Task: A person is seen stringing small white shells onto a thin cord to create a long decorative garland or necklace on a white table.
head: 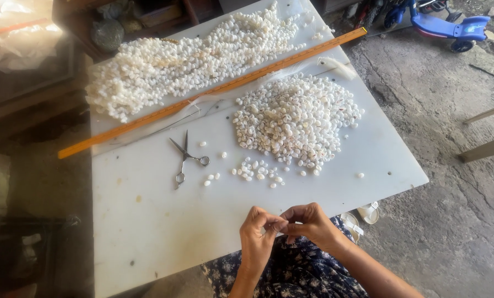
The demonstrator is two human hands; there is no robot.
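My left hand and my right hand meet at the near edge of a white table, fingertips pinched together on something small that I cannot make out. A loose pile of white shells lies on the table beyond them, with a few scattered shells closer to me. Strung white shells are heaped along the far side, behind a long orange ruler. Small scissors lie open, left of the scattered shells.
Thin clear line runs along the ruler. A blue ride-on toy stands on the concrete floor at the far right. Dark clutter and plastic bags fill the left side. My lap in dark floral cloth is under the table edge.
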